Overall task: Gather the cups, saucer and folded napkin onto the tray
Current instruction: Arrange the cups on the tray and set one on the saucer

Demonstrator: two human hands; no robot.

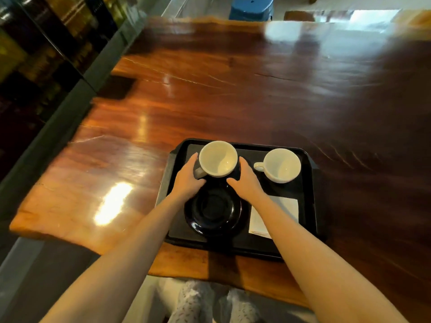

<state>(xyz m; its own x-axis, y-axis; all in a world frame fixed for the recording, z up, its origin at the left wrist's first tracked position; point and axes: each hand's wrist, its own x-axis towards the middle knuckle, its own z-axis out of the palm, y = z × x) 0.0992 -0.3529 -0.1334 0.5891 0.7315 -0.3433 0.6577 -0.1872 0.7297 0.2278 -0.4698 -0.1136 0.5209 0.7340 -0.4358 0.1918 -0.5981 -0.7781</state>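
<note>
While both hands [190,180] [245,180] flank the left cup [218,158], saucer [213,212] sits just beneath.

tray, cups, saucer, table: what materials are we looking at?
Tray: probably matte black plastic, moulded raised rim.
Cups: likely glazed ceramic, cream, soft sheen inside.
Saucer: looks like dark glazed ceramic, glossy highlights on the rings.
Table: varnished wood, visible grain and cracks, strong reflections.
</note>
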